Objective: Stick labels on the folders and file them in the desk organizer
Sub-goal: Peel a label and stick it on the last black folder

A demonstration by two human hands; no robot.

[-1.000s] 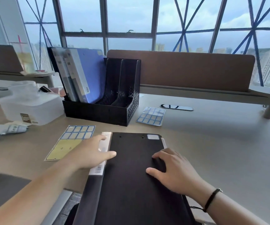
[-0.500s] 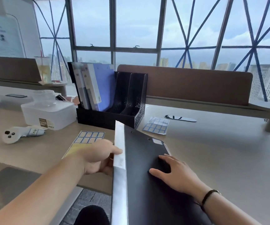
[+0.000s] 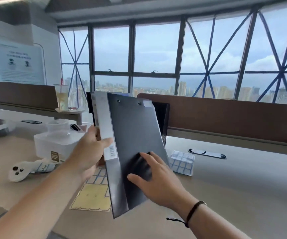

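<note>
A black folder (image 3: 135, 131) with a white spine strip is lifted off the desk, nearly upright and tilted, with a small label at its top right corner. My left hand (image 3: 89, 152) grips its spine edge, thumb over the white strip. My right hand (image 3: 156, 176) presses flat on the lower cover, fingers spread. The black desk organizer (image 3: 162, 118) stands behind the folder and is mostly hidden by it. A label sheet (image 3: 94, 194), part peeled to yellow backing, lies under the folder. A second label sheet (image 3: 182, 162) lies to the right.
A white plastic box (image 3: 53, 147) sits left of the organizer, and a white game controller (image 3: 27, 169) lies in front of it. A drink cup (image 3: 62, 98) stands on the neighbouring desk. A brown divider panel (image 3: 225, 116) runs along the desk's far edge.
The folder has been raised from lying flat on the desk to nearly upright in the air, closer to the organizer. Both hands rose with it and my view tilted upward.
</note>
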